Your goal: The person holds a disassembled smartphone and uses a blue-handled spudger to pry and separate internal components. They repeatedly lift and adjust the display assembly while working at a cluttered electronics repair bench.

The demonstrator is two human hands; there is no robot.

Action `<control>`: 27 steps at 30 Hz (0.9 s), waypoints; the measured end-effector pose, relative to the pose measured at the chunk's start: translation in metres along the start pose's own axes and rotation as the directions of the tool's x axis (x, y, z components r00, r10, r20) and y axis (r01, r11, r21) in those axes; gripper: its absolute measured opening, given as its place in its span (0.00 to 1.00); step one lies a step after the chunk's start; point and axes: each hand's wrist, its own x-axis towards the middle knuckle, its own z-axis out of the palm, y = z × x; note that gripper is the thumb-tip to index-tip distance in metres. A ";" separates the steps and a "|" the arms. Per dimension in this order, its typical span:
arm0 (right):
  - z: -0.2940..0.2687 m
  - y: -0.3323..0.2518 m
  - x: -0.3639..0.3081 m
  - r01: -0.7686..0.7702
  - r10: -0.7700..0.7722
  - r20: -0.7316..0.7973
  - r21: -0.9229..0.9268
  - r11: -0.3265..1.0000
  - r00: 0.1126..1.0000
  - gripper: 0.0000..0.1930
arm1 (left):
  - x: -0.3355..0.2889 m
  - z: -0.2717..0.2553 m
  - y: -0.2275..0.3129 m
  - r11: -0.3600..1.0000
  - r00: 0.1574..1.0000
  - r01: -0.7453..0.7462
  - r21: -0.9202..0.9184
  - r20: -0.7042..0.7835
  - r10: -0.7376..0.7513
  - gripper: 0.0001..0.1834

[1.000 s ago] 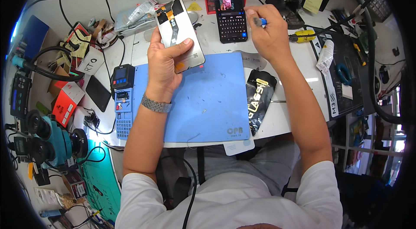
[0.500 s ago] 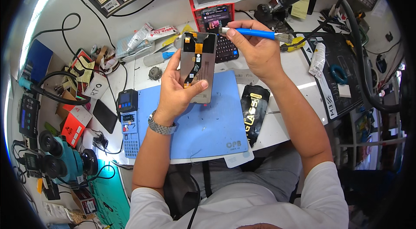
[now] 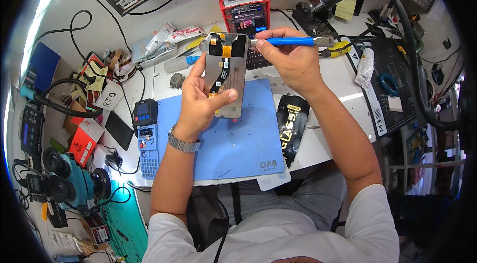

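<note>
In my left hand point(image 3: 198, 101) I hold a phone screen panel point(image 3: 238, 76), upright and back side facing me, my thumb across its lower part. An orange and black flex cable point(image 3: 225, 64) runs down its back, below a black strip at the top. My right hand point(image 3: 294, 62) pinches a blue-handled brush point(image 3: 290, 41) level beside the panel. The bristles point right; the brush's other end is at the panel's upper right edge, and I cannot tell whether it touches. A blue work mat point(image 3: 238, 148) lies beneath my left hand.
A black pouch point(image 3: 292, 124) lies at the mat's right edge. Behind my hands, a phone point(image 3: 250, 18) leans on a red holder point(image 3: 269, 14), a keyboard below it. A blue-grey tool point(image 3: 145, 114) borders the mat's left; a teal microscope point(image 3: 79, 183) stands farther left. A thick hose point(image 3: 410, 54) arches at right.
The brush has turned more level, and its left end has come lower, to the panel's upper right edge. The panel has shifted slightly left and up. Both grips are the same.
</note>
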 end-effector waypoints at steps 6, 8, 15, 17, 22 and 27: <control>0.002 0.000 0.004 0.081 -0.075 -0.095 0.065 0.995 0.993 0.08 | -0.001 0.002 0.001 1.000 1.000 0.007 -0.020 0.020 -0.007 0.56; -0.004 0.000 0.003 0.001 0.000 -0.024 0.049 0.999 1.000 0.08 | -0.001 -0.002 0.003 0.999 0.998 0.034 -0.012 0.046 -0.034 0.58; -0.001 0.000 0.003 -0.012 0.015 -0.044 0.069 0.998 0.999 0.08 | -0.001 -0.001 0.003 0.999 0.998 0.050 -0.013 0.044 -0.049 0.58; -0.004 -0.002 0.002 -0.029 0.030 -0.021 0.061 0.998 0.999 0.08 | -0.001 -0.001 0.005 0.997 0.997 0.072 -0.010 0.037 -0.072 0.57; -0.001 -0.006 0.004 0.013 -0.003 -0.111 0.087 0.996 0.994 0.08 | -0.001 -0.003 0.001 0.999 0.996 0.049 -0.009 0.077 -0.048 0.57; -0.023 -0.012 0.012 -0.070 0.079 0.022 -0.289 0.955 0.997 0.11 | 0.000 -0.005 -0.002 0.999 0.996 0.028 0.028 0.084 -0.030 0.58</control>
